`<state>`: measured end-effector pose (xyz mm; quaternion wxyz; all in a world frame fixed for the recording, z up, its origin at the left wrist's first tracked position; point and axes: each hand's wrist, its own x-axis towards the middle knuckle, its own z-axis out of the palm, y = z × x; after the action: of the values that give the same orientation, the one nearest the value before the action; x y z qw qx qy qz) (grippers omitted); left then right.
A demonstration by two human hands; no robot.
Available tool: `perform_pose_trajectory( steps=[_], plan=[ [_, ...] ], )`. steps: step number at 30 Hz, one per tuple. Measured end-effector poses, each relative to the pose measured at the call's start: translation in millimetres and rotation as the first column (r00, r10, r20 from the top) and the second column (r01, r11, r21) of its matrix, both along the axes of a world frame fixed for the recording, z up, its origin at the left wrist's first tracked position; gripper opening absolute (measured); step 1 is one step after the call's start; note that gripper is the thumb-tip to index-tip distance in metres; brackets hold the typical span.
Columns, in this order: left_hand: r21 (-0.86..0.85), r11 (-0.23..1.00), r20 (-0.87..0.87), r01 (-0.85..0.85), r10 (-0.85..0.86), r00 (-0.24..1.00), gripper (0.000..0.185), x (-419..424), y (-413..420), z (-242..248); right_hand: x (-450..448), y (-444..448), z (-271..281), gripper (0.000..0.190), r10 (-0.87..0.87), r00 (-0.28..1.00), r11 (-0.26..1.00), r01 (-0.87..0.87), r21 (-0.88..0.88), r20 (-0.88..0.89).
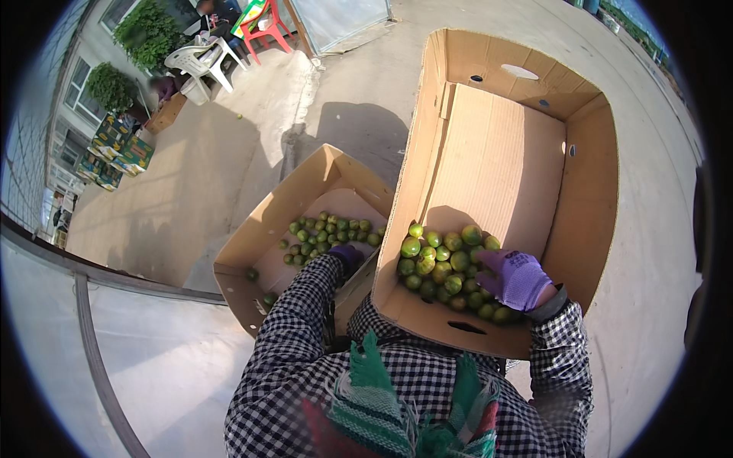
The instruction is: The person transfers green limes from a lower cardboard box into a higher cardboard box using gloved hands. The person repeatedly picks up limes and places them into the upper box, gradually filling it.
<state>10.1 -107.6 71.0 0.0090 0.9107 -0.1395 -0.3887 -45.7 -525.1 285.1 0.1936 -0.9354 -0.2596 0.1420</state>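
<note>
A large cardboard box (487, 131) stands before me on the right, with green tomatoes (441, 269), some tinged reddish, heaped at its near end. Over the right side of this heap is my right hand (515, 279) in a purple knit glove. Its fingers touch the fruit, but whether they grip one is unclear. To the left and lower sits a second cardboard box (252, 240) with more green tomatoes (320, 232) spread on its bottom. My left hand (347, 257), also gloved, reaches into it beside the fruit. Its fingers are hidden by shade and the hand itself.
A translucent sheet panel (166, 355) and its frame border my left side. Stacked printed cartons (117, 149), a white plastic chair (203, 60) and a red chair (266, 28) stand farther off. Two people (215, 20) are near the building. One tomato (239, 116) lies on the ground.
</note>
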Motion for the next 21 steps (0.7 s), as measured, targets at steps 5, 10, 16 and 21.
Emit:
perform_pose_trajectory(
  steps=[5,10,16,21],
  plan=[
    [-0.080,0.996,0.075,-0.033,0.039,0.996,0.051,7,34,-73,1,5,10,0.043,-0.024,0.999,0.998,0.026,0.049,-0.047],
    [-0.648,0.456,0.081,-0.610,0.838,0.540,0.070,-12,70,-66,-1,4,11,0.038,0.004,0.999,0.998,-0.006,0.070,0.033],
    [-0.971,-0.224,-0.226,-0.081,0.761,0.608,0.039,-35,48,114,-2,14,18,0.037,-0.036,0.999,0.944,0.035,0.327,-0.002],
    [-0.959,-0.056,0.197,0.279,0.575,0.794,0.049,-72,-64,225,-5,19,23,0.040,0.055,0.928,0.736,0.211,0.644,-0.368]
  ],
)
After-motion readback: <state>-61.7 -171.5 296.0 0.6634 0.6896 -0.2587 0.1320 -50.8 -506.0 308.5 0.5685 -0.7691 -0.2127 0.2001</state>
